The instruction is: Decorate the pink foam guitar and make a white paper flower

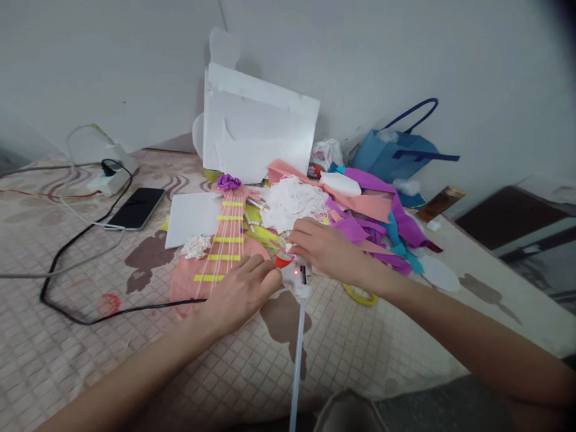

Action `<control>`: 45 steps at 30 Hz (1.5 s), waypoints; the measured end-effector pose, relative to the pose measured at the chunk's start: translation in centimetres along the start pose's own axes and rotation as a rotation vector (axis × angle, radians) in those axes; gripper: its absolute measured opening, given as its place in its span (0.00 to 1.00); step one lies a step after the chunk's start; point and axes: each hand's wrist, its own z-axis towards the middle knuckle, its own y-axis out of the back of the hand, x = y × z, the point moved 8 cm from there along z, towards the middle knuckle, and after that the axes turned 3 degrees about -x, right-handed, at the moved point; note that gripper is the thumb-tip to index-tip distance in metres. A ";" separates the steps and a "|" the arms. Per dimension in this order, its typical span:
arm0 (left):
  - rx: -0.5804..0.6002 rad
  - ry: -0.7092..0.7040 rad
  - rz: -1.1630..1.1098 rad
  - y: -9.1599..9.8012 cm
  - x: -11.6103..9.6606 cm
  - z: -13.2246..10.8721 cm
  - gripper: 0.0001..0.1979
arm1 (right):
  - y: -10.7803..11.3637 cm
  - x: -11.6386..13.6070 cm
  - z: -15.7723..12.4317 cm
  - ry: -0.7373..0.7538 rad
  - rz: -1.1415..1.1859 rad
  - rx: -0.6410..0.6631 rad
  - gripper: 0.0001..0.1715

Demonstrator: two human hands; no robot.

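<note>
A white glue gun (296,277) with a lit red lamp and a long clear glue stick (295,360) lies on the patterned mat, between my hands. My left hand (241,293) is curled, its fingertips touching the gun's left side beside a small red piece (282,260). My right hand (324,249) rests palm down over the gun's far side, fingers bent. Just left lies a pink foam guitar (218,256) with yellow frets, white strings and a purple flower (229,181) at its head.
Scraps of pink, purple and blue foam (377,219) and a white lace heap (292,203) lie behind the hands. White foam boards (256,129) lean on the wall, next to a blue bag (392,155). At left are a phone (139,207), a power strip (111,175) and black cable (83,314).
</note>
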 end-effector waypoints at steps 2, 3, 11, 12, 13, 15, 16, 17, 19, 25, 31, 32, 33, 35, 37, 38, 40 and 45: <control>-0.001 0.007 -0.009 0.1 0.0 0.2 0.05 | 1.3 -0.4 -0.1 -0.022 0.010 -0.131 0.07; -0.001 0.009 -0.011 0.1 0.0 0.3 0.06 | 2.0 -0.6 -0.3 -0.030 0.031 -0.187 0.07; -0.022 0.015 0.011 0.3 0.0 0.5 0.08 | 1.2 -0.2 -1.2 -0.142 0.281 0.044 0.13; -0.023 0.018 0.009 0.3 0.0 0.5 0.09 | 0.9 -0.1 -1.2 -0.134 0.288 0.067 0.12; -0.019 0.022 0.008 0.3 0.0 0.4 0.10 | 0.6 0.0 -1.2 -0.112 0.287 0.080 0.11; -0.013 0.029 0.003 0.3 0.0 0.4 0.11 | 0.1 0.1 -1.2 -0.067 0.280 0.117 0.10; -0.009 0.031 -0.001 0.2 0.0 0.4 0.11 | 0.0 0.1 -1.2 -0.053 0.279 0.141 0.11; -0.005 0.031 -0.007 0.2 0.0 0.3 0.10 | -0.1 0.1 -1.2 -0.043 0.279 0.165 0.11; 0.006 0.021 -0.017 0.1 0.0 0.3 0.10 | 0.0 0.2 -1.1 -0.033 0.285 0.205 0.10; 0.041 -0.009 -0.003 -0.2 -0.1 0.2 0.07 | 0.1 1.2 -0.4 0.078 0.259 0.284 0.08; 0.042 0.003 -0.025 -0.4 -0.5 0.2 0.07 | -0.1 2.4 -1.4 0.223 0.123 0.156 0.12; 0.040 0.007 -0.035 -0.3 -0.6 0.3 0.07 | -0.1 2.6 -1.7 0.238 0.103 0.142 0.13; 0.037 0.010 -0.045 -0.3 -0.6 0.4 0.08 | 0.0 2.7 -2.1 0.246 0.098 0.132 0.13; 0.029 0.024 -0.064 -0.3 -0.5 0.4 0.08 | 0.7 2.6 -2.6 0.223 0.140 0.094 0.13; 0.009 0.065 -0.074 -0.2 0.2 0.4 0.09 | 2.2 1.9 -3.0 0.143 0.209 -0.009 0.11; -0.011 0.092 -0.075 -0.1 0.6 0.3 0.09 | 3.1 1.3 -3.2 0.084 0.232 -0.088 0.10; -0.036 0.127 -0.080 0.0 1.3 0.1 0.10 | 4.6 -0.4 -3.6 -0.067 0.233 -0.244 0.08; -0.060 0.131 -0.084 0.1 1.6 -0.2 0.08 | 4.1 -3.3 -3.8 -0.286 0.166 -0.331 0.08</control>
